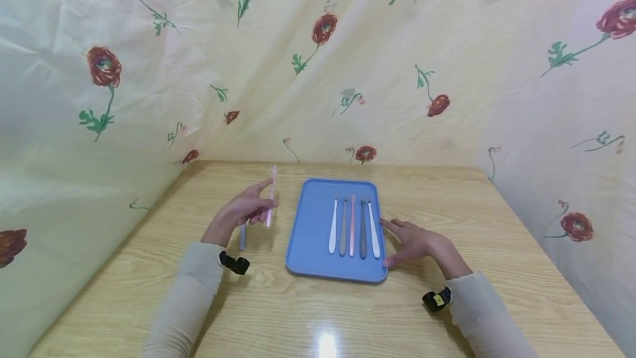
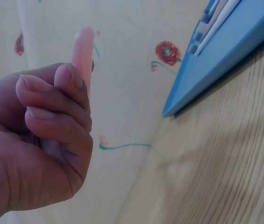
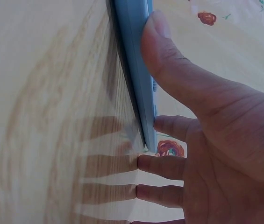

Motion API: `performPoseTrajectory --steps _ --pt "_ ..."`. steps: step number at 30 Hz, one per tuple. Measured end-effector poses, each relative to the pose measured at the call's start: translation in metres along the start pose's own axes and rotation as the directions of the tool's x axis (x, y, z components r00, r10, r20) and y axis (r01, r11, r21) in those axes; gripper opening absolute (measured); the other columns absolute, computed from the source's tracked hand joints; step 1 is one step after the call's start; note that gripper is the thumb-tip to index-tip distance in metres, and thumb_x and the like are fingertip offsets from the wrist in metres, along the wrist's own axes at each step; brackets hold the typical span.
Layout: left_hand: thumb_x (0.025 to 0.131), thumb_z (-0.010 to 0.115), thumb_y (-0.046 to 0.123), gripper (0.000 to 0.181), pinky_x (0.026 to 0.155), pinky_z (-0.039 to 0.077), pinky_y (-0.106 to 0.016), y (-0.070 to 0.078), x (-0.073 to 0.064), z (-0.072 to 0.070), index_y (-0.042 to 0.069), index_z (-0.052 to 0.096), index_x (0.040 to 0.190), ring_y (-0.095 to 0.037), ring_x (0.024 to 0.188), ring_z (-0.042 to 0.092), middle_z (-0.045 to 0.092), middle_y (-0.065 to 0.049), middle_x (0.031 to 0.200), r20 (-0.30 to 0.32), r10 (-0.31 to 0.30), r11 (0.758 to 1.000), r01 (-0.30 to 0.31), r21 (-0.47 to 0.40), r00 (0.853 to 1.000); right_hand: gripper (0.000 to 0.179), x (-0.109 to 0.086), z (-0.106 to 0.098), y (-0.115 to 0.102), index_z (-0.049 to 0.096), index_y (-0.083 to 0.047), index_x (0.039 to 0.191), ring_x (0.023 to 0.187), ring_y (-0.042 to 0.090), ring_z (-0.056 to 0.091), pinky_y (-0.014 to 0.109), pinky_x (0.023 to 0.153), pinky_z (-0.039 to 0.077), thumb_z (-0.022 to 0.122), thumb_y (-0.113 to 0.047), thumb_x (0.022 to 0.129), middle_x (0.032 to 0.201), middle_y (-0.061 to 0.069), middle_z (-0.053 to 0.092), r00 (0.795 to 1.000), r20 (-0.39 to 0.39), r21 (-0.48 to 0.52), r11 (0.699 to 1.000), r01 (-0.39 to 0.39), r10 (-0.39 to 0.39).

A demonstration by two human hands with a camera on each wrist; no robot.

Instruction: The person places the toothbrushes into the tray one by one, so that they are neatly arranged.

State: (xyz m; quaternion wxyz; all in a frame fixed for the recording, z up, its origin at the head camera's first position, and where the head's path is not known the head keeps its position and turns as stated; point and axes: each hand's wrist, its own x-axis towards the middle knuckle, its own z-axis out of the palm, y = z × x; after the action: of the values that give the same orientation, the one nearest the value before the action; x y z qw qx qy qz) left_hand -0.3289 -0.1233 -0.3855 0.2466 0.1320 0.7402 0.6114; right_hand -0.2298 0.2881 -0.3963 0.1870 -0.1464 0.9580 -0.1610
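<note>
My left hand (image 1: 248, 206) pinches a pink toothbrush (image 1: 270, 215) between thumb and fingers, held upright above the table left of the blue tray (image 1: 313, 225). In the left wrist view, the handle end of that toothbrush (image 2: 82, 51) sticks out past the curled fingers. On the tray several toothbrushes lie side by side: white (image 1: 333, 231), grey (image 1: 343, 233), pink (image 1: 352, 231), dark grey (image 1: 363, 236) and another white one (image 1: 374, 233). My right hand (image 1: 412, 241) rests at the tray's right edge, thumb on the rim, fingers spread with some tips on the table.
A bluish-grey handle (image 1: 242, 238) lies on the wooden table (image 1: 278, 314), partly hidden below the left hand. A flowered cloth (image 1: 278, 70) hangs along the back and both sides of the table. Each wrist wears a small black camera (image 1: 236, 263).
</note>
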Motion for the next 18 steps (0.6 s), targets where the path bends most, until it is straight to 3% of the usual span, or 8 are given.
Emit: performPoseTrajectory --steps 18 --pt "0.094 0.058 0.008 0.085 0.034 0.031 -0.020 0.002 0.021 0.035 0.020 0.003 0.157 -0.006 0.034 0.043 0.054 0.002 0.047 0.064 -0.008 1.000 0.008 0.006 0.998 0.114 0.002 0.001 0.002 0.019 -0.013 0.155 0.141 0.057 0.019 0.071 0.109 0.026 0.079 -0.056 0.069 0.155 0.033 0.019 1.000 -0.001 -0.011 1.000 -0.015 0.015"
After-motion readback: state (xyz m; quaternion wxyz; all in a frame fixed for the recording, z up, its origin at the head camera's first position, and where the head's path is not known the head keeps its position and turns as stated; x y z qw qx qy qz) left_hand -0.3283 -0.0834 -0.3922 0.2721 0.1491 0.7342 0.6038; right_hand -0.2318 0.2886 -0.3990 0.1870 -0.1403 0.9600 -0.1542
